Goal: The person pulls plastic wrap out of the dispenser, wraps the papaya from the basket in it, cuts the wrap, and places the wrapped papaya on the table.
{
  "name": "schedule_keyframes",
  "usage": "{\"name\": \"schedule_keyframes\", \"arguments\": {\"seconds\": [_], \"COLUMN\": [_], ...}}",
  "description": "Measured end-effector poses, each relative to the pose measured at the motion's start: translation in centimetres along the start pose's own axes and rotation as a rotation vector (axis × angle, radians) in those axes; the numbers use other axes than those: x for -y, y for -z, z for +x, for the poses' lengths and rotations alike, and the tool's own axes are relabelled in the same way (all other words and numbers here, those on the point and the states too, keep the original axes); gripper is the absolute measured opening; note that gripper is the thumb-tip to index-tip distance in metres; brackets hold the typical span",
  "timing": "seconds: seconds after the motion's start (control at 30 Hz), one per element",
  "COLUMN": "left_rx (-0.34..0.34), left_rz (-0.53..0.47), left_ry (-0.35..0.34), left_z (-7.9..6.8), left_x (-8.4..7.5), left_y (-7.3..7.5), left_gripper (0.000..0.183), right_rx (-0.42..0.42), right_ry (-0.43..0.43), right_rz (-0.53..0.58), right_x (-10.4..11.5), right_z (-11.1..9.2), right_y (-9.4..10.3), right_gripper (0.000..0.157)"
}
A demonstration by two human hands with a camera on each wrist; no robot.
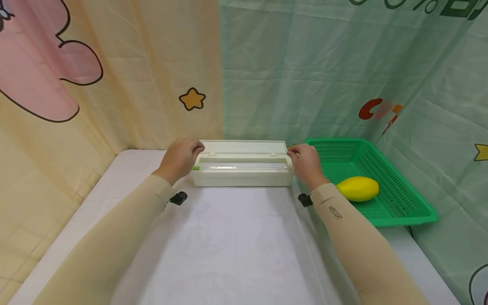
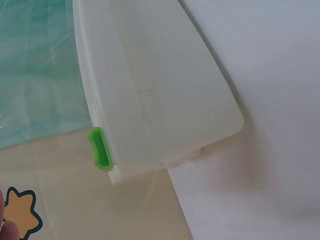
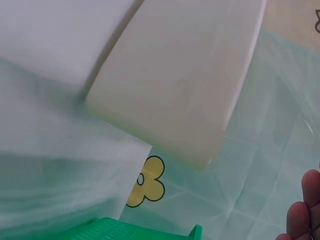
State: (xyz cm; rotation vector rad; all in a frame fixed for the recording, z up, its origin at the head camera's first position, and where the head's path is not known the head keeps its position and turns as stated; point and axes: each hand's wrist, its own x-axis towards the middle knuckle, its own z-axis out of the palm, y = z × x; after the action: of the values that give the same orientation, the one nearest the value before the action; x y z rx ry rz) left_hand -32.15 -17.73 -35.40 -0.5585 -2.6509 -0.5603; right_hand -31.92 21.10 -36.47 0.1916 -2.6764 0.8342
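A white cling film dispenser [image 1: 242,178] stands on the table with its lid [image 1: 244,147] raised at the back and a clear roll [image 1: 244,166] showing inside. On its left end sits a green slider [image 2: 101,150]. My left hand [image 1: 180,159] is at the left end, thumb and fingertips pinched together on the clear film's corner. At the right end my right hand [image 1: 306,164] pinches the other corner the same way. The film hardly shows in the head view; faint glints of clear film [image 3: 311,127] appear near the fingers in the wrist views.
To the right of the dispenser is a green plastic basket [image 1: 396,178], close beside my right forearm. A yellow mango-shaped fruit [image 1: 358,189] lies in it. White cloth [image 1: 236,245] covers the table, and printed curtains [image 1: 259,76] hang behind and at the sides.
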Motion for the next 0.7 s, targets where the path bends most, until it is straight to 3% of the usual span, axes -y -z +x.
{"name": "schedule_keyframes", "arguments": {"seconds": [0.2,0.7], "left_rx": [-0.011,-0.077], "left_rz": [0.011,0.016], "left_ry": [0.000,-0.030], "left_z": [0.2,0.8], "left_x": [-0.3,-1.1], "left_y": [0.8,2.7], "left_gripper": [0.019,0.018], "right_rx": [-0.005,-0.059], "right_ry": [-0.023,0.023], "right_rz": [-0.004,0.005], "right_x": [0.6,1.4], "right_z": [0.0,0.2], "right_y": [0.7,2.2], "right_gripper": [0.026,0.026]}}
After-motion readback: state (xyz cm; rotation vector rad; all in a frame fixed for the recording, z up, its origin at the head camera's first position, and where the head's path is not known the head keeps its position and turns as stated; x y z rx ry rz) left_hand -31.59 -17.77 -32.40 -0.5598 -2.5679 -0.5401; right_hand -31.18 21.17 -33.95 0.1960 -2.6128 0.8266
